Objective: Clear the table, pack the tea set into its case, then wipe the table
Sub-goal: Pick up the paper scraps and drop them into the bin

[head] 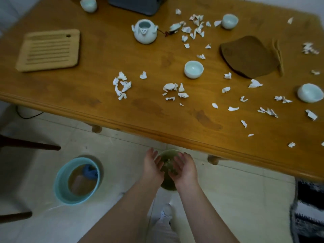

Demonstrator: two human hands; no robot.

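- Left hand (pixel 152 165) and right hand (pixel 185 170) hang just below the tabletop (pixel 122 111) edge, palms facing, fingers loose and clasping nothing; some pale bits show between them, too blurred for me to name
- I judge they are cupped over the green bin (pixel 170 151) so the litter falls inside it, not on the floor; the bin stands right under the edge, handy for that
- Paper scraps (pixel 122 85) lie scattered over the middle and right of the tabletop
- Teapot (pixel 144 31) stands upright, lid off, its spout seemingly facing the near edge; the lid (pixel 175 27) lies just beside it
- Tea tray (pixel 49 50) lies flat at the left, long axis and slats running along the near edge
- Cups (pixel 193 69) sit mouth up, well apart; the grey case (pixel 136 5) waits at the far edge
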